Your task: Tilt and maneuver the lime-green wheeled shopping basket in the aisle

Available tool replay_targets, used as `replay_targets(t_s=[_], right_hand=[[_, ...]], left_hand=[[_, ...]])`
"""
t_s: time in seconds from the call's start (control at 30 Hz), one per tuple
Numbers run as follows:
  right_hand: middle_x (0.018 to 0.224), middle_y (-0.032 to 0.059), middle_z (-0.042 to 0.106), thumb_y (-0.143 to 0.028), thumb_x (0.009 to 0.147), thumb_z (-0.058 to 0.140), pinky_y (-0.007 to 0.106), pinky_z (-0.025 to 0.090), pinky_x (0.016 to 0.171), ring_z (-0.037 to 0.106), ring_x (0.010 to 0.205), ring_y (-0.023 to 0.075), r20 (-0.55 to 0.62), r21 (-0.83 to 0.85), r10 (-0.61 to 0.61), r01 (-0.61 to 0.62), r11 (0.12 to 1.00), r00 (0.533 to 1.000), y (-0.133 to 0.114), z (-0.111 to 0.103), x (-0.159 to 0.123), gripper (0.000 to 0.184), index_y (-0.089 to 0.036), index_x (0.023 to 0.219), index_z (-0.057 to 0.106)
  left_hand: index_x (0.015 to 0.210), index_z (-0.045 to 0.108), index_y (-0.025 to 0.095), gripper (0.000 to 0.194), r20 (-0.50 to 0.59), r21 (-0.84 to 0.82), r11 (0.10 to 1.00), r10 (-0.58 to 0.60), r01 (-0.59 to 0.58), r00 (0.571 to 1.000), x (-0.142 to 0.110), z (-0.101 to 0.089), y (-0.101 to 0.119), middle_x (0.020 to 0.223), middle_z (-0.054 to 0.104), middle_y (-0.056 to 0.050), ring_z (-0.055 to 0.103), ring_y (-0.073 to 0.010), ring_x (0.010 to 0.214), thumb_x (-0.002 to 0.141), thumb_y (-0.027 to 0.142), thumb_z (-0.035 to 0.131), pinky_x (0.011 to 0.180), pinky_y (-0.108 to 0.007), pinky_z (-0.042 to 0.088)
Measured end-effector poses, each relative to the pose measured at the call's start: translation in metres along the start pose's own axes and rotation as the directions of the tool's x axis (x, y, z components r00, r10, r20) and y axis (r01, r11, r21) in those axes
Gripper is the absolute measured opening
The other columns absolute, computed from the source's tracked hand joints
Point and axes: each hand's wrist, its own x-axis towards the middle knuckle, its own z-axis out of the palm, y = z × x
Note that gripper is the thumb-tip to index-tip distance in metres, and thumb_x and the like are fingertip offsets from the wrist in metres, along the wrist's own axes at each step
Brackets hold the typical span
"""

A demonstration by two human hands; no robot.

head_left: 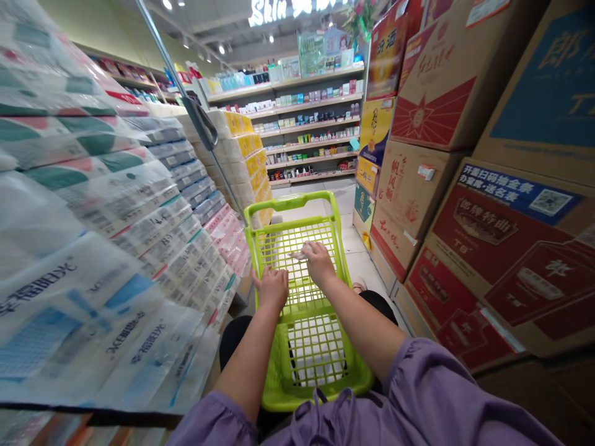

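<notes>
A lime-green plastic shopping basket [341,272] with grid walls stands tilted in front of me, between my knees. My left hand [273,286] is closed at its left side, fingers curled over the edge and grid. Farther up the grid, my right hand [320,260] pinches a crumpled white tissue or wipe [298,254] against the basket wall. The basket's carrying handle [292,201] is at the far end. A metal rod with a grey grip [201,121] slants from the upper left down to the basket's left corner.
Plastic-wrapped tissue packs [153,223] are stacked high along the left. Yellow-and-white packs [246,155] stand beyond them. Printed cartons [506,229] form a wall on the right. Ahead, shelves [316,145] hold many small products across a tiled floor [346,214].
</notes>
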Motion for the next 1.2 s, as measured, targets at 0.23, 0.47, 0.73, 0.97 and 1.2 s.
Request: replay_targets(t_s=[0.23,0.47,0.73,0.97,1.2], right_hand=[[0.144,0.0015,0.046,-0.003,0.082,0.045,0.041,0.027,0.114,0.03,0.137,0.0234,0.111,-0.017,-0.175,0.178,0.984,0.978,-0.003,-0.001,-0.004,0.049,-0.024,0.123,0.062],[0.142,0.0084,0.048,-0.006,0.082,0.05,0.05,0.03,0.111,0.033,0.135,0.0286,-0.054,-0.052,-0.118,0.115,0.992,0.992,0.0,0.001,-0.004,0.05,-0.023,0.129,0.058],[0.139,0.0062,0.052,-0.009,0.086,0.048,0.045,0.033,0.109,0.038,0.132,0.0253,-0.024,-0.033,-0.133,0.132,0.991,0.991,-0.001,0.006,-0.005,0.039,-0.025,0.117,0.067],[0.136,0.0046,0.055,-0.006,0.084,0.048,0.042,0.032,0.11,0.04,0.13,0.0229,0.052,-0.059,-0.279,0.282,0.958,0.959,-0.006,0.011,-0.009,0.046,-0.024,0.124,0.062],[0.137,0.0084,0.053,-0.009,0.082,0.051,0.042,0.033,0.109,0.039,0.129,0.0249,0.081,-0.093,-0.254,0.261,0.961,0.964,-0.014,0.008,-0.015,0.046,-0.019,0.125,0.061]], left_hand=[[0.097,0.071,0.019,0.041,-0.027,0.053,0.996,0.068,-0.066,0.997,0.0,0.001,-0.001,0.099,0.073,-0.009,0.051,-0.0295,0.122,0.098,0.035,0.032,0.112,-0.054,0.018],[0.092,0.069,0.014,0.041,-0.04,0.049,0.988,0.146,-0.144,0.989,0.001,0.01,-0.006,0.095,0.071,-0.014,0.055,-0.0292,0.117,0.098,0.034,0.034,0.103,-0.046,0.038],[0.099,0.069,0.012,0.037,-0.006,0.1,0.988,0.115,-0.114,0.993,-0.001,0.01,-0.004,0.101,0.07,-0.014,0.051,-0.0315,0.124,0.097,0.03,0.037,0.104,-0.044,0.037],[0.098,0.068,0.012,0.035,0.015,0.094,0.991,0.091,-0.092,0.996,-0.002,0.011,-0.003,0.102,0.069,-0.016,0.049,-0.0303,0.125,0.096,0.028,0.037,0.105,-0.044,0.034],[0.095,0.069,0.013,0.033,-0.003,0.082,0.994,0.077,-0.077,0.997,-0.001,0.007,-0.002,0.099,0.07,-0.016,0.051,-0.0309,0.121,0.095,0.027,0.039,0.101,-0.045,0.034]])
